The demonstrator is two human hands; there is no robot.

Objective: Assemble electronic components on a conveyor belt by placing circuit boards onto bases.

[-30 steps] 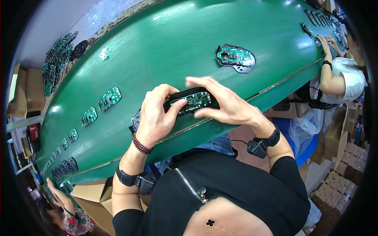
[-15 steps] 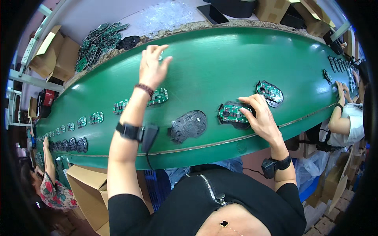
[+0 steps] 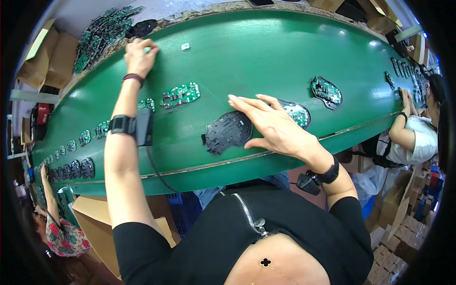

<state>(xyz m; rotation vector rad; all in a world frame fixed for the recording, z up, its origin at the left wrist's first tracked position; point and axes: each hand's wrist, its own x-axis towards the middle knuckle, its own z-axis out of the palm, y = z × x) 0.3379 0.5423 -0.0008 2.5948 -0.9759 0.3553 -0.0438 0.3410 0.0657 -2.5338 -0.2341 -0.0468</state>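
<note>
My left hand (image 3: 140, 56) reaches to the far left edge of the belt. Its fingers are curled together near a small greenish bit that I cannot make out. With fingers stretched out, my right hand (image 3: 278, 126) is over the belt, between a bare black plastic shell (image 3: 228, 132) and a shell holding a green circuit board (image 3: 297, 113), which it partly covers. I cannot tell whether it touches either. A small white piece (image 3: 185, 46) lies to the right of my left hand. Nearer me lies a loose green circuit board (image 3: 180, 95); my left forearm partly hides another (image 3: 147, 104).
Another shell with a board (image 3: 327, 92) lies to the right on the green belt (image 3: 247, 57). Rows of boards (image 3: 84, 137) and black shells (image 3: 87, 167) run left. A board pile (image 3: 102, 35) sits beyond the belt. Co-workers' hands work at both ends.
My left hand has moved left, away from the small white piece. My right hand has left the board in its shell and shifted left, its fingers now extended. The view has shifted slightly.
</note>
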